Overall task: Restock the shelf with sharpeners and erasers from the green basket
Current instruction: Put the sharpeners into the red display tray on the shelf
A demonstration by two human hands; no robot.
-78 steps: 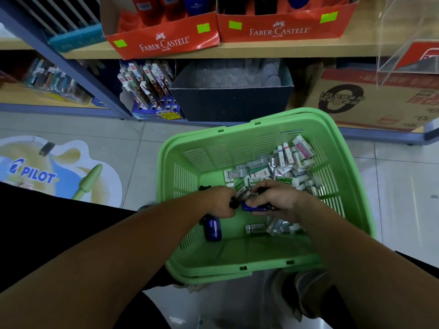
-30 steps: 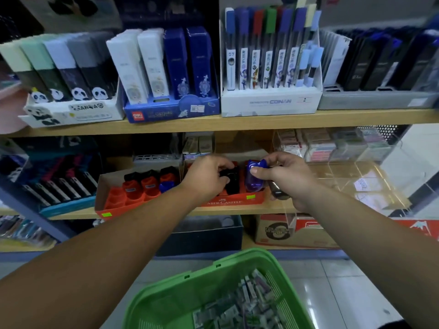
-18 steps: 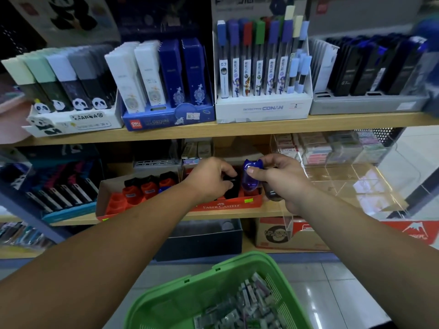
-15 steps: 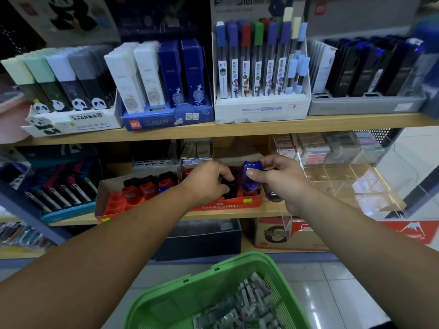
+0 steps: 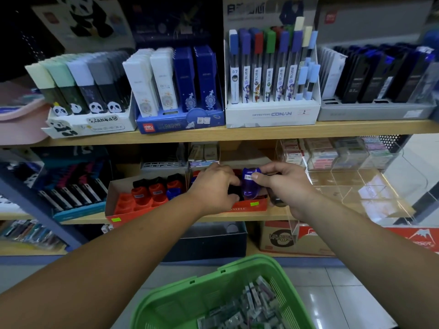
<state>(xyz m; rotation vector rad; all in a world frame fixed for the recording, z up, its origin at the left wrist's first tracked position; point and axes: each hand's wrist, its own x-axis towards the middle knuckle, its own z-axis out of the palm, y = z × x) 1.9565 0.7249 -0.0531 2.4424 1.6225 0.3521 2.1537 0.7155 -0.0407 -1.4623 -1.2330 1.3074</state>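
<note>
1. Right now the placing step is in hand. Both hands are up at the middle shelf [image 5: 78,219], over the right-hand red display tray [image 5: 260,206].
2. The right hand [image 5: 285,188] pinches a blue sharpener [image 5: 250,186] between thumb and forefinger. It is upright, with its base just behind the tray's front wall. A dark object [image 5: 275,201] is tucked under the other curled fingers, too shadowed to name.
3. The left hand [image 5: 213,186] has its fingers curled round a black sharpener [image 5: 234,193] inside the tray, just beside the blue one.
4. The green basket [image 5: 180,298] sits below the arms, with wrapped erasers [image 5: 247,307] heaped in it.
5. By the look of it, the sharpeners are going in first and the erasers are yet to come. The clear acrylic organiser [image 5: 344,184] to the right holds eraser packs at its back and seems to be where they belong.
6. The next move calls for lowering the blue sharpener into a free slot beside the black one. The pinch then has to open without tipping the neighbours, and the tucked object needs seeing to.
</note>
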